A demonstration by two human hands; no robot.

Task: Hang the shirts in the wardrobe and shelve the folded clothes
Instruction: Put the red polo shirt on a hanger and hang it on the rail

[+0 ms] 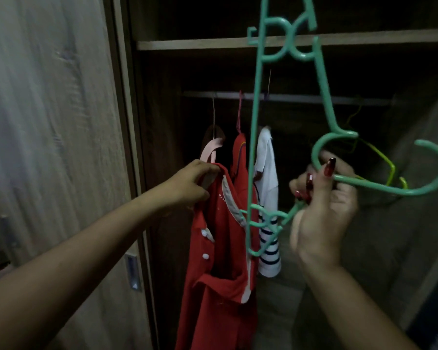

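Note:
A red polo shirt (220, 274) with white buttons hangs down in front of the open wardrobe, and my left hand (190, 184) grips it at the collar. My right hand (321, 205) is closed around a green plastic hanger (253, 122), held turned on its side, with its hook pointing right. Behind it, on the wardrobe rail (301, 98), hang another red garment (239, 157) and a white shirt with navy-striped sleeves (267, 198). A pink hanger (213, 147) shows just above my left hand.
A wooden shelf (187, 44) runs above the rail. The wardrobe door (48, 147) with a metal recessed handle (133, 271) stands at the left. A yellow-green hanger (390, 170) hangs at the right, near the wardrobe's inner wall.

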